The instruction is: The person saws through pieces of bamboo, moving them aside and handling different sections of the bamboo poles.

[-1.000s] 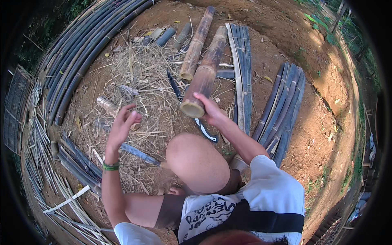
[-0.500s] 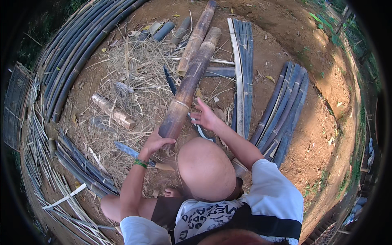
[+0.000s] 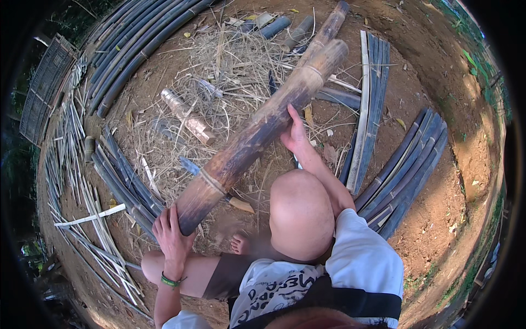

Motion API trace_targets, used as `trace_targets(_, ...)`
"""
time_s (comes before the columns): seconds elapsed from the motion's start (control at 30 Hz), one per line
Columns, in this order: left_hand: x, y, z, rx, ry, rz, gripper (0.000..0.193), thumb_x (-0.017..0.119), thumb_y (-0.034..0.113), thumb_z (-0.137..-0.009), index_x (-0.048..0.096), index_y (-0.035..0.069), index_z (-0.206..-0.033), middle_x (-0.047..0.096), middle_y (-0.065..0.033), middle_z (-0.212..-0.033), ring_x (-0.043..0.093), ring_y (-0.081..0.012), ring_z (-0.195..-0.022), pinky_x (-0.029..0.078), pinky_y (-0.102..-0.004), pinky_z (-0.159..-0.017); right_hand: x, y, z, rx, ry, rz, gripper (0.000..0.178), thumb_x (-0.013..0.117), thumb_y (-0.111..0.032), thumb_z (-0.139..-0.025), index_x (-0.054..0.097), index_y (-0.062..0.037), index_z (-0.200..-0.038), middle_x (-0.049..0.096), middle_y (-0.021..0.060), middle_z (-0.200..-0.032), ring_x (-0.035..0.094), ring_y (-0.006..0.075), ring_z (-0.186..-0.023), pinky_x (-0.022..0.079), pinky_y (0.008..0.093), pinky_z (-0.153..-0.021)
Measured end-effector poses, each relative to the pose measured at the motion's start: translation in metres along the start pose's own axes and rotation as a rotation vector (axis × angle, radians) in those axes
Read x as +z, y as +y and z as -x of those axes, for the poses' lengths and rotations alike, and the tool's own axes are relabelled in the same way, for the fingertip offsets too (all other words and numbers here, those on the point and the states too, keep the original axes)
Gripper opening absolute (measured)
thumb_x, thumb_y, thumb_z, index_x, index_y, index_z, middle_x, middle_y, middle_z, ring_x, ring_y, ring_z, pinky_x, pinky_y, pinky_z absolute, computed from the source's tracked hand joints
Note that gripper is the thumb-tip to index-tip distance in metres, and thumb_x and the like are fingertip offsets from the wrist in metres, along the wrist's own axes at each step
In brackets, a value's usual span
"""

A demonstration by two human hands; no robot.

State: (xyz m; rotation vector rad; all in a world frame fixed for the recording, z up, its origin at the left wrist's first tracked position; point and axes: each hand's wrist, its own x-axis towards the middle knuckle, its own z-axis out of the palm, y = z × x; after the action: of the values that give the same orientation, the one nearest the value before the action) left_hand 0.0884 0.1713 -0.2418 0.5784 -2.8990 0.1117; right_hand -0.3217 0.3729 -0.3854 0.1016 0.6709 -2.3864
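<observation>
A thick, dark-brown bamboo pole [image 3: 249, 145] with pale node rings lies slantwise in front of me, from lower left to upper right. My left hand [image 3: 172, 236] grips its near end, fingers over the edge. Further along, my right hand [image 3: 296, 134] holds its right side, the thumb up against the wall and the other fingers mostly hidden beneath. Under the pole is a knife, its bluish blade [image 3: 189, 165] showing on one side and its wooden handle [image 3: 241, 205] on the other. A second bamboo pole [image 3: 329, 26] shows behind the far end.
Pale shavings [image 3: 235, 60] cover the ground ahead, with a short carved wood block [image 3: 188, 116] among them. Split bamboo strips [image 3: 370, 109] and a bundle of dark bamboo lengths [image 3: 408, 164] lie to the right. Long bamboo poles [image 3: 137, 52] curve along the far left.
The bamboo pole has come toward me and swung, its near end moving to the left with my left hand. My right hand, open beside it before, now holds it. The view has shifted.
</observation>
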Motion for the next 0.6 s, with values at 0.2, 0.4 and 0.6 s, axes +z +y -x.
trace_targets(0.2,0.027,-0.006,0.018,-0.273,0.165,0.133,0.098,0.089,0.021,-0.059,0.047,0.002,-0.146,0.052,-0.0233,-0.131,0.052,-0.0452,-0.122,0.042,-0.0549,-0.107,0.147,-0.029,-0.018,-0.111,-0.384,0.118,0.058,0.076,-0.033,-0.09,0.057,-0.0046,-0.137,0.067,0.0114,-0.13,0.062,0.0295,-0.123,0.046,0.0493,-0.111)
trace_targets(0.4,0.024,-0.023,-0.002,-0.381,0.37,0.296,0.102,0.092,0.022,-0.057,0.046,0.003,-0.146,0.058,-0.0224,-0.13,0.057,-0.0428,-0.121,0.046,-0.0528,-0.106,0.309,-0.042,-0.022,-0.23,-0.545,0.345,0.059,0.071,-0.042,-0.091,0.059,-0.0039,-0.135,0.069,0.0131,-0.126,0.067,0.0284,-0.116,0.053,0.0478,-0.106)
trace_targets(0.6,-0.114,-0.094,0.083,-0.365,0.717,-0.027,0.099,0.096,0.021,-0.059,0.052,0.002,-0.146,0.057,-0.0204,-0.137,0.058,-0.0403,-0.125,0.05,-0.0508,-0.103,0.435,0.045,-0.023,-0.1,-0.783,-0.022,0.059,0.071,-0.047,-0.092,0.06,-0.0052,-0.132,0.072,0.0119,-0.121,0.069,0.0292,-0.11,0.055,0.0477,-0.102)
